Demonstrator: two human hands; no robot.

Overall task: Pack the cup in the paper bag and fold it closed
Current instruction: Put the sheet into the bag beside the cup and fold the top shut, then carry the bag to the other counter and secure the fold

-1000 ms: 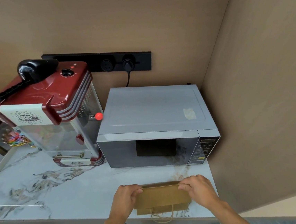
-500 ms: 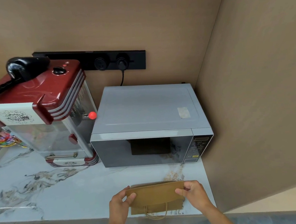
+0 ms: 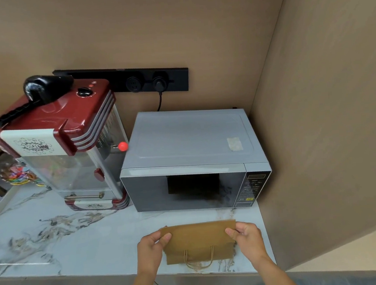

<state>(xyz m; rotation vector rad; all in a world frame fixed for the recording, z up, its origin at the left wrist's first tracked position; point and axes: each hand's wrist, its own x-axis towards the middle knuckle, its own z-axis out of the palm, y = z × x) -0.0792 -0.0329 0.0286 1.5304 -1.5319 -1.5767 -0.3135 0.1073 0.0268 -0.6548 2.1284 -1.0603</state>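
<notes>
A brown paper bag (image 3: 198, 237) stands near the front edge of the marble counter, in front of the microwave. Its top is folded over toward me, and its twine handles (image 3: 199, 259) hang down the front. My left hand (image 3: 150, 252) pinches the folded flap at its left end. My right hand (image 3: 247, 240) pinches the same flap at its right end. No cup is visible; the bag hides whatever is inside.
A silver microwave (image 3: 193, 160) stands right behind the bag. A red popcorn machine (image 3: 60, 140) stands to its left. A tan wall (image 3: 330, 128) closes the right side. The marble counter (image 3: 54, 238) stretches left, its front edge just under the bag.
Both hands have slid from the flap's top edge out to its two ends. The bag stays in place with its top folded down.
</notes>
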